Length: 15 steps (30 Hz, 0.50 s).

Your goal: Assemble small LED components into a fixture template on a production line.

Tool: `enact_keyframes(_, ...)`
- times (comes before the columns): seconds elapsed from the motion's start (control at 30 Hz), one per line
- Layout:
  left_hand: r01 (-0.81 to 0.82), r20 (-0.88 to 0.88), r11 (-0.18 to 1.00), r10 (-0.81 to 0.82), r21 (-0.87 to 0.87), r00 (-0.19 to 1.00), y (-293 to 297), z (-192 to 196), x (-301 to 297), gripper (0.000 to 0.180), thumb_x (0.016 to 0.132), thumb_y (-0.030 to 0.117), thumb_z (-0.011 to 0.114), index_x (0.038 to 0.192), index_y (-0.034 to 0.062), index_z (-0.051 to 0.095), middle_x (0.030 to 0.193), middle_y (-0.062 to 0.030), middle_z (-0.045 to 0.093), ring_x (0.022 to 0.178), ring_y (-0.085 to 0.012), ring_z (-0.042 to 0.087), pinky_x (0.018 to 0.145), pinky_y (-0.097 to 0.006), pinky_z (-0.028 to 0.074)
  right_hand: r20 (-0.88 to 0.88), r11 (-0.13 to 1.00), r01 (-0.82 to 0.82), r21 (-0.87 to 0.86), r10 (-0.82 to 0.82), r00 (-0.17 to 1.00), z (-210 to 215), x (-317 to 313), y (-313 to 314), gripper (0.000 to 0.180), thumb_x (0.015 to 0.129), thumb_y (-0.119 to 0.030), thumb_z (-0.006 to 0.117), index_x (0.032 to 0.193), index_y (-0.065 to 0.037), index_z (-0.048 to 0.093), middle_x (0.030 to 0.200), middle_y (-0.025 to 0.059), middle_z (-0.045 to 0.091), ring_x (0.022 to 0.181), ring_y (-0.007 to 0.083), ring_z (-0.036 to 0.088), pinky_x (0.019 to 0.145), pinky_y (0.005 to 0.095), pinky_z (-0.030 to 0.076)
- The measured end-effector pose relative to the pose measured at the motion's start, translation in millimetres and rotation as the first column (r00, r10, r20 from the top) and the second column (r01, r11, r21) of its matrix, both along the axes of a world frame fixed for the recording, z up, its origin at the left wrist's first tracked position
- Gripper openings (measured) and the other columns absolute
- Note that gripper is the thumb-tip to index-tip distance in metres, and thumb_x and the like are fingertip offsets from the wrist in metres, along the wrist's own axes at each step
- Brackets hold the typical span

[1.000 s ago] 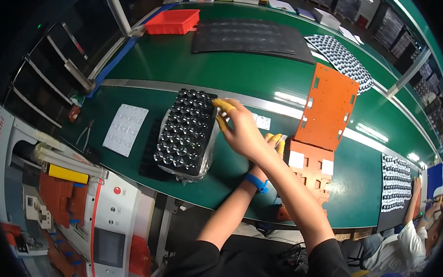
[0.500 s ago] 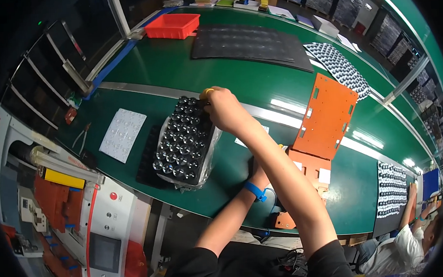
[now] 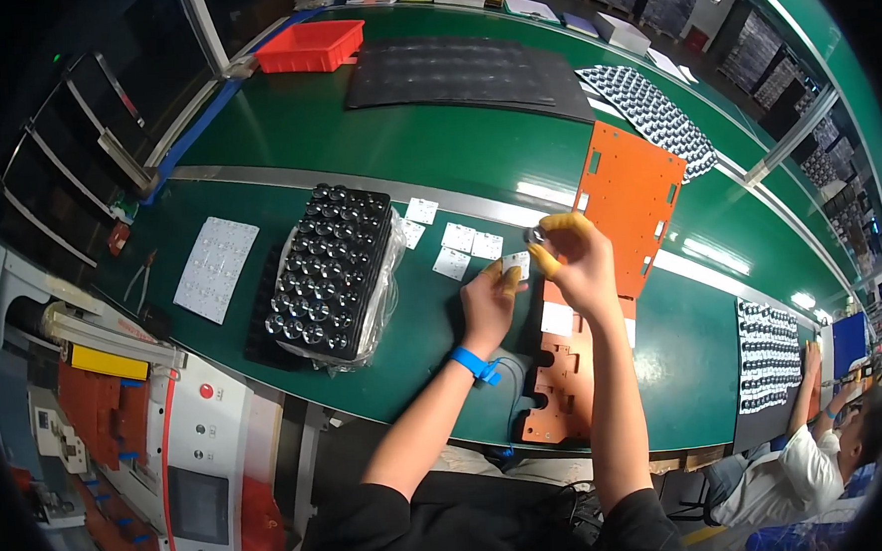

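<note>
My left hand (image 3: 489, 309) pinches a small white square board (image 3: 517, 263) between finger and thumb, with a blue band on the wrist. Close beside it, my right hand (image 3: 582, 258), with yellow covers on its fingertips, grips a small dark round lens (image 3: 535, 235) just above the board. Several more white square boards (image 3: 456, 237) lie on the table to the left of my hands. A black tray of clear domed lenses (image 3: 326, 267) sits on crumpled plastic wrap further left. Below my right hand lies an orange fixture plate (image 3: 564, 384) with white boards at its upper end.
An upright orange panel (image 3: 634, 201) rises behind the fixture. A white sheet of boards (image 3: 216, 269) lies far left. Black sheets (image 3: 450, 70) and a red bin (image 3: 309, 48) are at the back. Lens-covered panels (image 3: 652, 110) lie back right; a co-worker (image 3: 800, 466) sits right.
My right hand has moved right from the lens tray, bringing a lens over to my left hand. My left hand, partly hidden before, now shows holding a white board. The whole view has shifted slightly.
</note>
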<state>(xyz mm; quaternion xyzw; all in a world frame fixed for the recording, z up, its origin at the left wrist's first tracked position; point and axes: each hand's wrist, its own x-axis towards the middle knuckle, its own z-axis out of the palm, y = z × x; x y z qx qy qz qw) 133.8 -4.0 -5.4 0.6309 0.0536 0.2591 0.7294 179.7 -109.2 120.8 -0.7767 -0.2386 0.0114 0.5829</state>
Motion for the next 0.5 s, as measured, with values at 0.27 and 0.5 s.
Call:
enact_keyframes(0.27, 0.18, 0.075, 0.942, -0.166, -0.283, 0.983, -8, -3, 3, 0.027, 0.094, -0.005, 0.048, 0.12, -0.009, 0.054, 0.109, -0.0117, 0.065, 0.097, -0.0163, 0.064, 0.089, -0.03, 0.052, -0.373, 0.916, 0.056, 0.398, 0.106, 0.922, -79, -12, -40, 0.027, 0.085, 0.006, 0.064, 0.109, 0.003, 0.054, 0.096, 0.0066, 0.061, 0.089, 0.0157, 0.065, 0.083, 0.0257, 0.053)
enact_keyframes(0.5, 0.032, 0.107, 0.999, -0.034, 0.024, 0.994, -12, -7, -6, 0.032, 0.091, -0.006, 0.052, 0.123, -0.0074, 0.053, 0.109, -0.0151, 0.066, 0.098, -0.0178, 0.066, 0.083, -0.029, 0.054, -0.335, 0.937, 0.082, 0.339, 0.039, 0.941, -86, -21, -23, 0.029, 0.082, 0.007, 0.069, 0.106, 0.005, 0.054, 0.104, 0.0113, 0.062, 0.097, 0.0176, 0.064, 0.087, 0.028, 0.053)
